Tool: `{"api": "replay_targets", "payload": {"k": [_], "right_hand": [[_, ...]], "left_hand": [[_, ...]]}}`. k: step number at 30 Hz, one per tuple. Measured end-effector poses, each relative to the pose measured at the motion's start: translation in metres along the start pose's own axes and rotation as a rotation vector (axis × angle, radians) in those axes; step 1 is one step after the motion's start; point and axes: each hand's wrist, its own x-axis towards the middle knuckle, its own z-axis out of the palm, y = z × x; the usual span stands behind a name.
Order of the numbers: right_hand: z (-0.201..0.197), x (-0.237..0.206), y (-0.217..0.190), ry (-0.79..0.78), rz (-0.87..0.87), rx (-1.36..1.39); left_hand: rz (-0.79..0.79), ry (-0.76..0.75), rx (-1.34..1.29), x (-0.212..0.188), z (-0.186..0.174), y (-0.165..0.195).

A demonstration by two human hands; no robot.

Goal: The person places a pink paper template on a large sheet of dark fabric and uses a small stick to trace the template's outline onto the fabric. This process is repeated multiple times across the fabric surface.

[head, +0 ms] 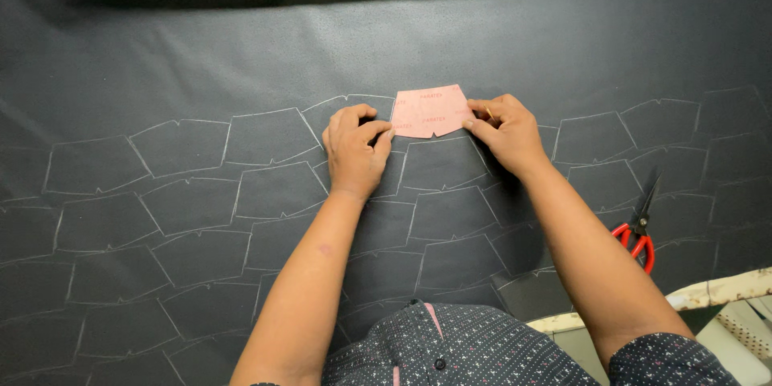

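On the worktop's black sheet (pixel 241 48), both hands press a pink paper pattern (pixel 431 112) flat: left hand (pixel 354 149) curled at its left edge, right hand (pixel 503 130) pinching its right edge. Red-handled scissors (pixel 639 229) lie well apart.

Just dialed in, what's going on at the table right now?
A person holds a pink paper template flat on a sheet of black material, left hand at its left edge, right hand at its right edge. Rows of chalk outlines of the same shape cover the sheet. Red-handled scissors lie to the right, untouched.
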Motion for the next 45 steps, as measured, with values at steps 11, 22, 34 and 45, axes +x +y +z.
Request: {"api": "replay_targets", "payload": {"k": [11, 22, 34, 45], "right_hand": [[0.003, -0.003, -0.007, 0.022, 0.024, 0.024], [0.005, -0.004, -0.008, 0.030, 0.018, 0.017], [-0.019, 0.036, -0.009, 0.092, 0.043, 0.456], [0.032, 0.046, -0.110, -0.359, -0.087, 0.064]], "left_hand": [[0.001, 0.007, 0.022, 0.000, 0.000, 0.001], [0.043, 0.014, 0.082, -0.001, 0.005, -0.001], [0.364, -0.314, 0.249, -0.021, 0.060, 0.044], [0.330, -0.401, 0.217, -0.020, 0.056, 0.039]]}}
